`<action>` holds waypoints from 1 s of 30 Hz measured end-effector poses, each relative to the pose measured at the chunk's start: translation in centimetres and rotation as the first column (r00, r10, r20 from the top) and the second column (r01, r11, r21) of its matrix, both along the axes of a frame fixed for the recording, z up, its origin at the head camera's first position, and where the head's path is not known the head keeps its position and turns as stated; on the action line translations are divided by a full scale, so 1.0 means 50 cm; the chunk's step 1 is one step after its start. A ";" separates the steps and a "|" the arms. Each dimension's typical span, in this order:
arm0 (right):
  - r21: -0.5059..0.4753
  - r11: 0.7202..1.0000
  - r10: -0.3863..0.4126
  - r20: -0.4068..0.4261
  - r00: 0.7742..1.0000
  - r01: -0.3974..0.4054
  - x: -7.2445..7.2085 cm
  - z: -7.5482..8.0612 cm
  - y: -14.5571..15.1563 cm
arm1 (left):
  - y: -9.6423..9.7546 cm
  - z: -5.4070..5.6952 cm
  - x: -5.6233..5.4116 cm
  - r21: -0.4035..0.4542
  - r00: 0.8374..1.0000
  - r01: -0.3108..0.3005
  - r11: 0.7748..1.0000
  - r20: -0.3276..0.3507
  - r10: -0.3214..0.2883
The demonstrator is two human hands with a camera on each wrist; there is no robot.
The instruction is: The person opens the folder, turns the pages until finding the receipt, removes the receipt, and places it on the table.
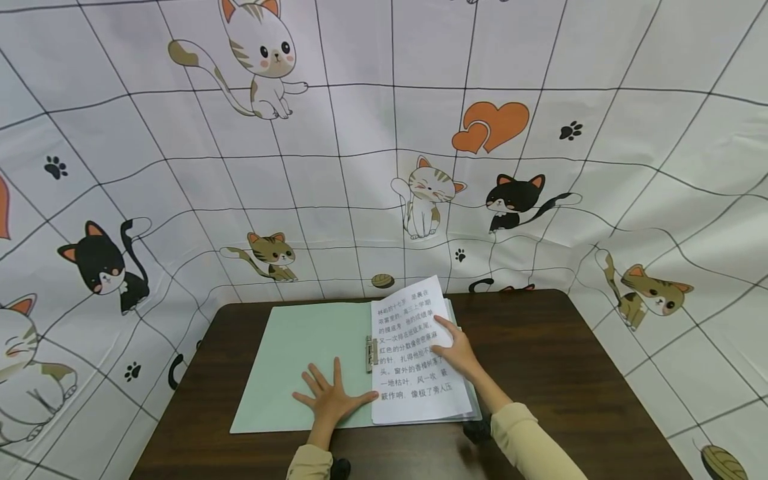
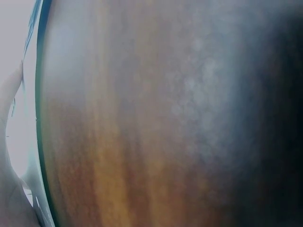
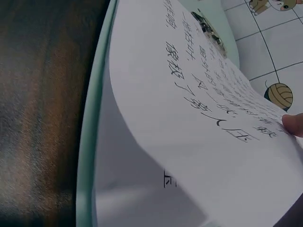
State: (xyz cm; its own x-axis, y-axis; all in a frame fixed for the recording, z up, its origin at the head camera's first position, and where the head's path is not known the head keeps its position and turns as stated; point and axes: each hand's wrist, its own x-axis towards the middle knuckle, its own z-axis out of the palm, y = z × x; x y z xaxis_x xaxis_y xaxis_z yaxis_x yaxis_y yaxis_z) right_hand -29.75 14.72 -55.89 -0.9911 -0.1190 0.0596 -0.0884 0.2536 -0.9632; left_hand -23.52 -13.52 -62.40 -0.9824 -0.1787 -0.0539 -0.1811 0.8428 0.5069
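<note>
A light green clip folder (image 1: 300, 353) lies opened out on the table. On its right half sits a stack of white sheets with printed Chinese text. The top sheet (image 1: 408, 373) is lifted along its right side, bowed up from the printed page (image 3: 128, 189) below. My right hand (image 1: 461, 353) pinches that sheet at its right edge, the thumb (image 3: 293, 125) lying on the printed face. Fingers spread wide, my left hand (image 1: 333, 399) presses flat on the bare left cover, its thumb reaching to the paper's left edge. A metal clip (image 1: 370, 353) sits along the folder's spine.
The dark brown wooden table (image 1: 540, 373) extends on both sides of the folder. Behind and beside it hangs a white gridded sheet (image 1: 360, 120) printed with cartoon cats, hearts and paw prints. The left wrist view mostly shows blurred tabletop (image 2: 142, 123).
</note>
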 end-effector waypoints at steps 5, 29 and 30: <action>-0.011 1.000 0.017 0.009 1.000 -0.017 0.033 0.047 -0.012 | 0.002 0.002 0.001 0.002 1.000 0.000 1.000 0.004 0.000; -0.088 0.996 -0.030 0.020 0.999 0.032 0.048 -0.010 -0.025 | 0.001 0.003 0.003 0.013 1.000 0.000 1.000 -0.006 0.000; -0.095 0.995 -0.029 0.028 0.999 0.031 0.049 -0.009 -0.026 | 0.001 0.004 0.003 0.014 1.000 0.000 1.000 -0.010 0.000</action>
